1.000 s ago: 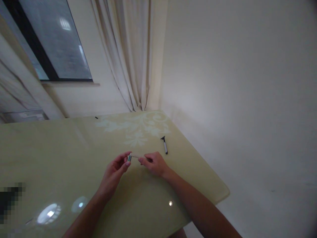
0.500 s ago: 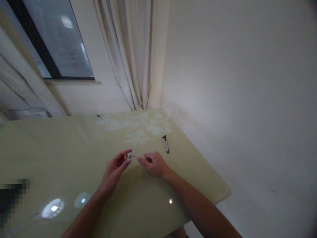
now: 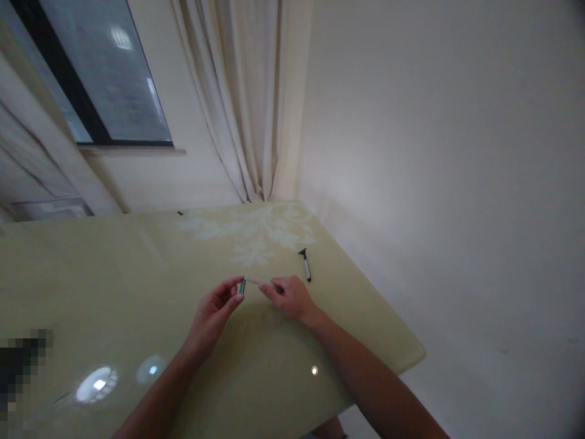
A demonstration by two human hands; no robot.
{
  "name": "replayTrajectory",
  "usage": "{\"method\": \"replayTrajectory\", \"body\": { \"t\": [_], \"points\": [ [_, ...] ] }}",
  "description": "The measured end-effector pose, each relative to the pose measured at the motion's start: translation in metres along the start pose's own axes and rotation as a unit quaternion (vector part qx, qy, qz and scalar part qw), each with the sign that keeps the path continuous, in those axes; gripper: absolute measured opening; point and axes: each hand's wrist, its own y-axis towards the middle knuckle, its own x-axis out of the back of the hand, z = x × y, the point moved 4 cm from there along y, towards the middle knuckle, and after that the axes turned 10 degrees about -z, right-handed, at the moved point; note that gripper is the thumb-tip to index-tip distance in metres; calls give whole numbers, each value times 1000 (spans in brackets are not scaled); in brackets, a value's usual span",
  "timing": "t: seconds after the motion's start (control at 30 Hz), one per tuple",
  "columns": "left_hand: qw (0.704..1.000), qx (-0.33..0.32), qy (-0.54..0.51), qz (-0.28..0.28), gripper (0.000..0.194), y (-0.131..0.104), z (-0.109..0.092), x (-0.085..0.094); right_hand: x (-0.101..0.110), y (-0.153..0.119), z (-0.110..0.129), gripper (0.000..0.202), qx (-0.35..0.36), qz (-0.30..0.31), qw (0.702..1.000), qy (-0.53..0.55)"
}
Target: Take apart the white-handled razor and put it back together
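Note:
Between the thumb and fingertips of my left hand point(image 3: 214, 314) is a small green-and-white piece with dark edges, which looks like a razor cartridge point(image 3: 241, 287); it is held upright above the table. My right hand point(image 3: 289, 297) is closed around a thin pale stick point(image 3: 252, 281). The stick points left, and its tip meets the upper end of the cartridge; whether they touch I cannot tell. Most of the stick's other end is hidden in my fingers. Just beyond my right hand lies a razor point(image 3: 306, 266) with a black head and a grey-and-black handle.
Both hands are over a glossy pale yellow-green table point(image 3: 114, 280) with a white floral pattern. A small black piece point(image 3: 180, 213) lies near its far edge. The wall point(image 3: 434, 183) runs along the right side. A curtain point(image 3: 247, 122) hangs behind the table. A dark pixelated shape covers the lower left.
The stick's tip has moved from the middle of the cartridge up to its upper end. My right hand has shifted slightly right and up. My left hand has turned the cartridge a little.

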Motion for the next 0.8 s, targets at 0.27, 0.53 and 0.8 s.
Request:
{"method": "replayTrajectory", "body": {
  "t": [0.27, 0.53, 0.8],
  "points": [
    [1000, 5, 16, -6, 53, 1, 0, 1, -3, -1, 2, 58, 18, 33, 999, 14],
    [1000, 1, 16, 13, 51, 2, 5, 2, -2, -2, 5, 56, 50, 54, 996, 47],
    [1000, -2, 18, 15, 50, 1, 4, 1, -1, -1, 3, 56, 33, 61, 996, 58]
  ]
}}
